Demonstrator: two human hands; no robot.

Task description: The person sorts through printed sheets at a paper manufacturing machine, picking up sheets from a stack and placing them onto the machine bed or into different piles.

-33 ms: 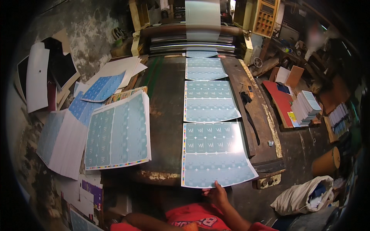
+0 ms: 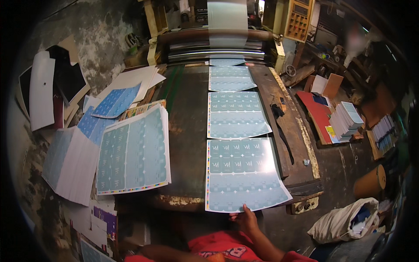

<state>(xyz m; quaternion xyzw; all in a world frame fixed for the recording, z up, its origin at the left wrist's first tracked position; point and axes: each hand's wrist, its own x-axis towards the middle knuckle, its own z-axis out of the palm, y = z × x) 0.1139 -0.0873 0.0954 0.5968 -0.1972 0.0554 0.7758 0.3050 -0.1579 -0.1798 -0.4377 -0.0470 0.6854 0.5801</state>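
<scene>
My right hand [image 2: 246,221] pinches the near edge of a glossy blue-green printed sheet [image 2: 242,181], thumb on top and fingers curled underneath. The sheet lies on the machine's dark delivery table [image 2: 185,144], its near end overhanging the front edge. Behind it, in line toward the rollers [image 2: 216,54], lie a second printed sheet [image 2: 238,115] and a third [image 2: 231,79]. My left forearm [image 2: 163,252] crosses low in front of my red shirt; the left hand itself is not visible. To the left rests a stack of similar printed sheets [image 2: 133,153].
A fanned paper pile [image 2: 72,168] and blue printed sheets [image 2: 117,101] lie at left. A dark strap-like thing [image 2: 283,135] lies along the table's right side. Right of the table are a red board [image 2: 312,115], stacked prints [image 2: 345,122], a brown drum [image 2: 370,181] and a white sack [image 2: 338,222].
</scene>
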